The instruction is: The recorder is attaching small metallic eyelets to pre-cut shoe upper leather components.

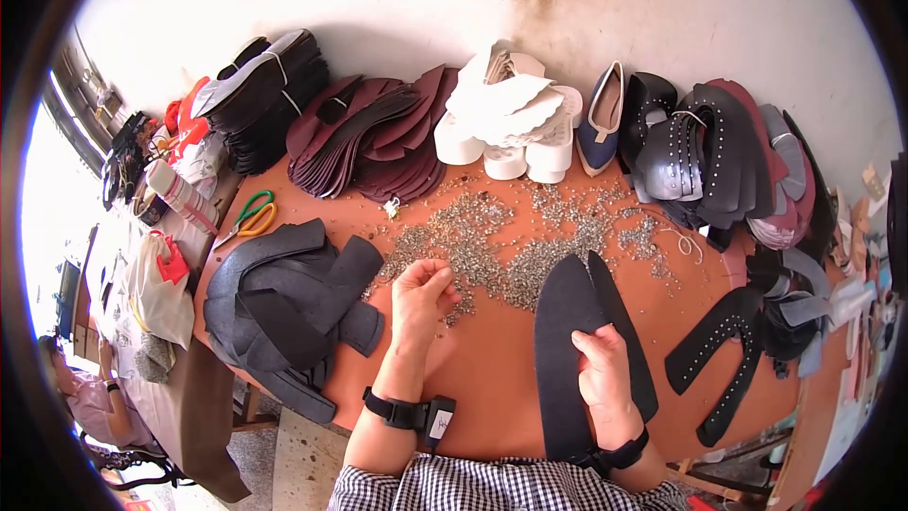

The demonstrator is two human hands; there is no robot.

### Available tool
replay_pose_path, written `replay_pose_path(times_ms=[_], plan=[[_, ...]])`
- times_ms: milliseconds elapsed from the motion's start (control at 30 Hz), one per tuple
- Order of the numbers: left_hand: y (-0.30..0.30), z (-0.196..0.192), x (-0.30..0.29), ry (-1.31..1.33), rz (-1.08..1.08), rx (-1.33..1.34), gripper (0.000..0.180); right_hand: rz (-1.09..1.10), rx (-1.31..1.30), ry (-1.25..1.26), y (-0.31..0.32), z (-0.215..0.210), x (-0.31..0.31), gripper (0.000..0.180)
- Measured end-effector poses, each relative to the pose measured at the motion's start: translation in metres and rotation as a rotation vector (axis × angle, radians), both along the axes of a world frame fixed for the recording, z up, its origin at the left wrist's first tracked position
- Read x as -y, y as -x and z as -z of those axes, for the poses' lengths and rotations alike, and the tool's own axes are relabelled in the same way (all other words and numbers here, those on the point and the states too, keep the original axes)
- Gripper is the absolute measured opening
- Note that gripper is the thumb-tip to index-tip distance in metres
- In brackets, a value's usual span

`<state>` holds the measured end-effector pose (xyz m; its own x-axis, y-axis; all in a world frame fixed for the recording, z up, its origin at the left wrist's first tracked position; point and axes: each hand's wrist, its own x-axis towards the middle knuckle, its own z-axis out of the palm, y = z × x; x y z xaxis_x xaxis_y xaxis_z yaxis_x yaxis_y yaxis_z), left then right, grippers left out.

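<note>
My right hand (603, 374) grips a black U-shaped shoe upper piece (565, 341), its thumb on top and the two long arms side by side. My left hand (423, 301) is closed, thumb and fingertips pressed together, over the near left edge of a spread of small silvery studs (478, 237). Whatever those fingers may hold is too small to make out. A studded black upper piece (733, 345) lies right of my right hand. Left of my left hand is a heap of plain black upper pieces (284, 308).
Along the wall stand a tied black stack (265, 99), maroon pieces (378, 137), white shoe soles (506, 123), a navy flat shoe (601, 118) and studded black uppers (700, 151). Scissors (252, 215) with green and orange handles lie at left. Another person (104, 397) sits far left.
</note>
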<state>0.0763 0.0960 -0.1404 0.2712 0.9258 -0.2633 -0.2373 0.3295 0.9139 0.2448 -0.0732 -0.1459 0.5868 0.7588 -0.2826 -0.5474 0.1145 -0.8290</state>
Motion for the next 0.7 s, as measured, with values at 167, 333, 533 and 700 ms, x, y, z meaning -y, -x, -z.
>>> replay_pose_path(times_ms=[167, 333, 533, 700], plan=[[0.002, 0.007, -0.003, 0.052, 0.054, 0.18, 0.003, 0.004, 0.004, 0.028, 0.003, -0.007, -0.002, 0.016], [0.004, 0.01, -0.004, 0.091, 0.153, 0.356, 0.007, 0.006, -0.015, 0.031, 0.004, -0.008, 0.0, 0.016], [0.005, 0.013, -0.004, 0.176, 0.244, 0.566, 0.012, 0.008, -0.025, 0.055, 0.005, -0.007, -0.001, 0.017], [0.006, 0.014, -0.005, 0.213, 0.256, 0.678, 0.008, 0.005, -0.016, 0.045, 0.005, -0.003, -0.002, 0.018]])
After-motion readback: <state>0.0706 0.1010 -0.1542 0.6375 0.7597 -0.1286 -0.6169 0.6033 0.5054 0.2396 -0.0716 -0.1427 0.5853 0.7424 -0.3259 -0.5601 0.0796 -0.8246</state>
